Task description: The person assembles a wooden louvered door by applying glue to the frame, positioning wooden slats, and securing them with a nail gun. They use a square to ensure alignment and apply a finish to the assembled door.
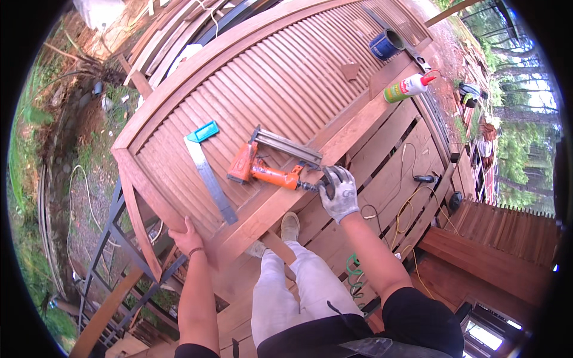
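Observation:
My bare left hand (187,238) is closed on the near left corner of a large slatted wooden panel (262,77). At the panel's near rail, my right hand (340,196), in a grey work glove, has its fingers curled around the black air fitting at the handle end of an orange nail gun (271,174). The fingers partly hide that fitting. The nail gun lies on its side on the slats, its long magazine pointing away from me. Left of it lies a try square (209,170) with a turquoise stock and a metal blade.
A glue bottle (406,88) with a red tip lies on the right rail, near a blue cup-shaped container (386,45). A small wood offcut (350,71) rests on the slats. Yellow cords (399,224) and a green coiled hose (354,268) trail over the plank deck (382,185).

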